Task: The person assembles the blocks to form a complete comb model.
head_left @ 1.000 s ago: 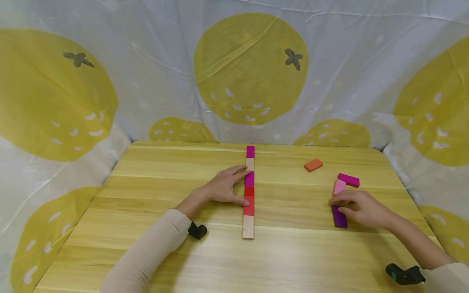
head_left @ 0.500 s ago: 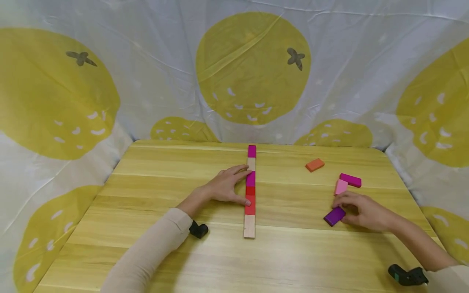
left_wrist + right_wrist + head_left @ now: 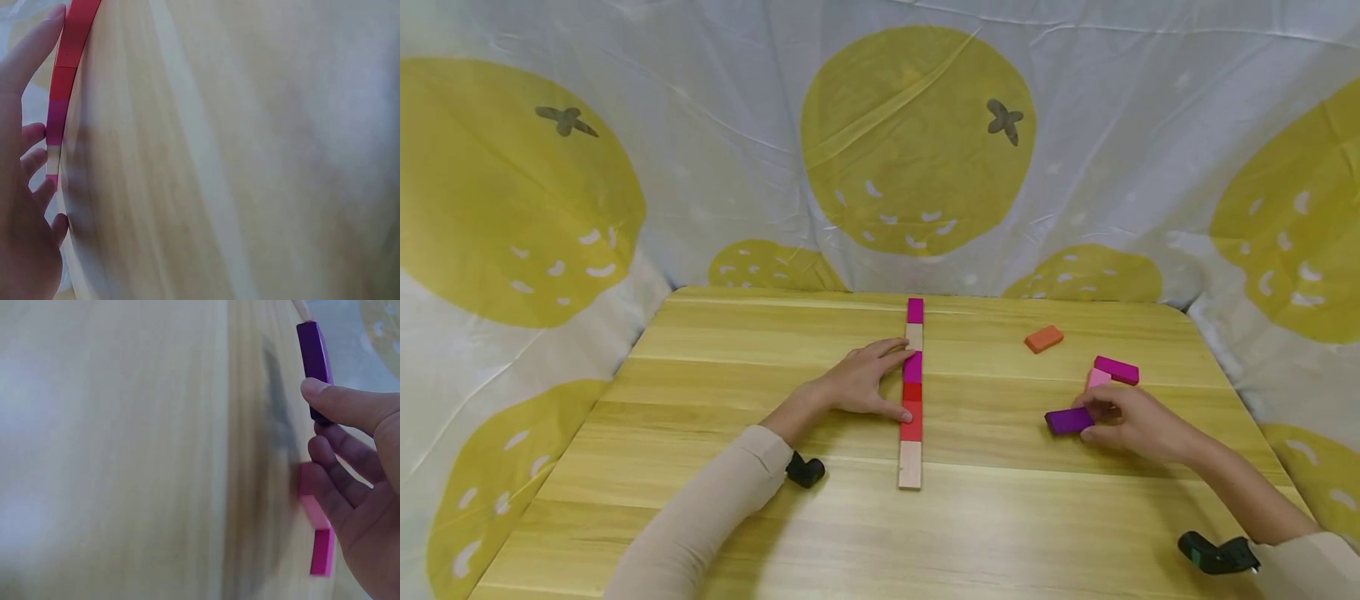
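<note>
A straight row of wooden blocks (image 3: 911, 465) runs front to back along the middle of the table, in magenta, plain wood and red. My left hand (image 3: 867, 381) rests beside it, fingers spread, with thumb and fingertips touching the blocks; in the left wrist view the fingers lie along the row's side. At the right, my right hand (image 3: 1138, 425) pinches a purple block (image 3: 1067, 421) by one end, held above the table. Behind and partly under that hand lie a pink block (image 3: 1098, 378) and a magenta block (image 3: 1117, 370). The right wrist view shows another pinkish block (image 3: 306, 479) near the fingers.
An orange block (image 3: 1044, 339) lies apart at the back right. The wooden table (image 3: 760, 333) ends at a hanging cloth (image 3: 730, 150) with yellow fruit prints. Black devices sit at the left wrist (image 3: 806, 471) and right wrist (image 3: 1216, 553).
My right hand has picked up the purple block from the table and swung it round, so its free end now points left. The left hand and the row have stayed in place.
</note>
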Tool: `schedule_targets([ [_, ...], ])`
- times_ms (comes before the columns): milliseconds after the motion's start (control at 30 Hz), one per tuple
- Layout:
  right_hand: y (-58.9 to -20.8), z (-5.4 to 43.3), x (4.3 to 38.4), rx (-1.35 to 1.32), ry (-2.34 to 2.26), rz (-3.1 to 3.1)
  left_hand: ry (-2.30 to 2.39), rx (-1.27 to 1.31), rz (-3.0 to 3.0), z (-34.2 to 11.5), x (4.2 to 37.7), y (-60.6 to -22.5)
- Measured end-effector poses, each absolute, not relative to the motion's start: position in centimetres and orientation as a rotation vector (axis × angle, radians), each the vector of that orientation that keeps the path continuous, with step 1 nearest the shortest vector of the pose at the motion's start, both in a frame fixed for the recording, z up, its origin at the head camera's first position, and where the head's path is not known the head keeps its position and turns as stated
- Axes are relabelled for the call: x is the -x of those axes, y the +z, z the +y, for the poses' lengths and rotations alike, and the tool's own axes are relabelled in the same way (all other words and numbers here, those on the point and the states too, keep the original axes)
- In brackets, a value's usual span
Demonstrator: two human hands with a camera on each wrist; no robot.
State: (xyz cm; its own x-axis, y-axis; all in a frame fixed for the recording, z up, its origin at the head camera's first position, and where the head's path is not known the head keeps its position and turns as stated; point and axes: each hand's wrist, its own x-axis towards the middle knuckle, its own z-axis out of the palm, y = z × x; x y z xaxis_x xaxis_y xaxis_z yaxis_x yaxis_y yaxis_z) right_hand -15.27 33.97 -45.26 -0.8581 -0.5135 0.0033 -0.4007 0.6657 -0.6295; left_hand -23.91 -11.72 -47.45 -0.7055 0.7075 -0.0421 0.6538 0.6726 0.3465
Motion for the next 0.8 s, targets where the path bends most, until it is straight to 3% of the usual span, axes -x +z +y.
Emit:
schedule_targets([
  [333,-43.1,30.3,18.2,0.777,-0.990,2.796,0.638,-1.045,2.682,-11.6,24.9,-46.3],
  [800,-42.8,25.5,23.1,0.757,-1.054,2.823,0.730,-1.034,2.770,-10.5,29.9,-45.2],
])
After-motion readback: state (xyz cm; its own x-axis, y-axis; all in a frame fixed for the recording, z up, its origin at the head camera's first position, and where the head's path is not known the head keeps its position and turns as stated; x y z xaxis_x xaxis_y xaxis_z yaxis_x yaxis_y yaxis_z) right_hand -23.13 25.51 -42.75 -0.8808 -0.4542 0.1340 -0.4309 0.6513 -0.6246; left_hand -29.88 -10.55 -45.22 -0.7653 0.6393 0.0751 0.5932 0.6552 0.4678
